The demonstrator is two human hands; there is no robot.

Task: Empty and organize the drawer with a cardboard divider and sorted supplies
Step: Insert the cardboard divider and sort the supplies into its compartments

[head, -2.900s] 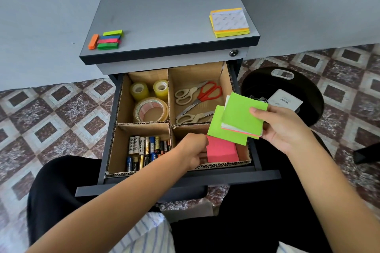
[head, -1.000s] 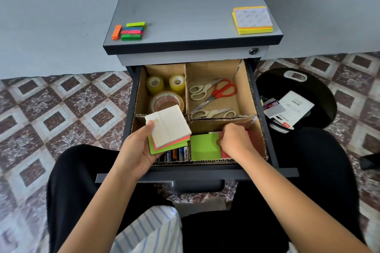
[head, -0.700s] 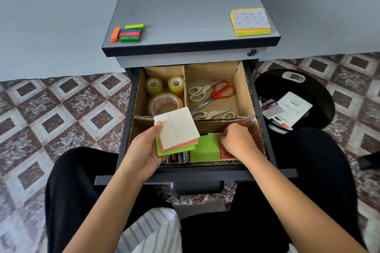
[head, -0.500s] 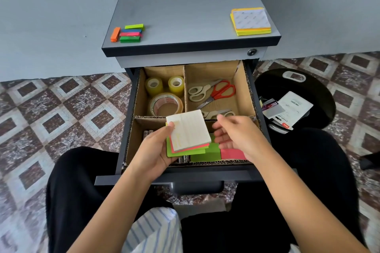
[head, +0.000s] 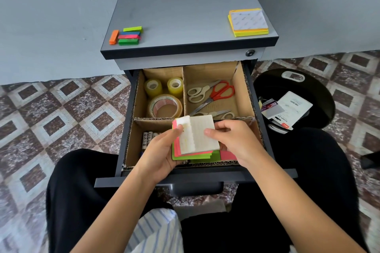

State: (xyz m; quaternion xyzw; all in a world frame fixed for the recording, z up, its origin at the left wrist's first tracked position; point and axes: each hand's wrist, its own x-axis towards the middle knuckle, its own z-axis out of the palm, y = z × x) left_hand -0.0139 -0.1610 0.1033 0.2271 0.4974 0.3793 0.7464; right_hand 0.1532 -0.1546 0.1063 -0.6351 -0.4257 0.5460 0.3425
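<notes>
Between the hands: note stack point(head: 202, 135), cradled by left hand point(head: 160, 156), top pinched by right hand point(head: 234, 139).
Beyond the hands: tape point(head: 165, 107), scissors point(head: 213, 92) sorted in divider point(head: 183, 88).
Beneath the hands: batteries point(head: 147, 139), two pads point(head: 226, 155) placed.
Left to do: this stack, tabletop point(head: 185, 6) notes point(head: 248, 22).

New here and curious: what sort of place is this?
Likely a home office or study corner: a grey drawer pedestal holds tape rolls, scissors and sticky notes, on a tile floor beside a black bin.
</notes>
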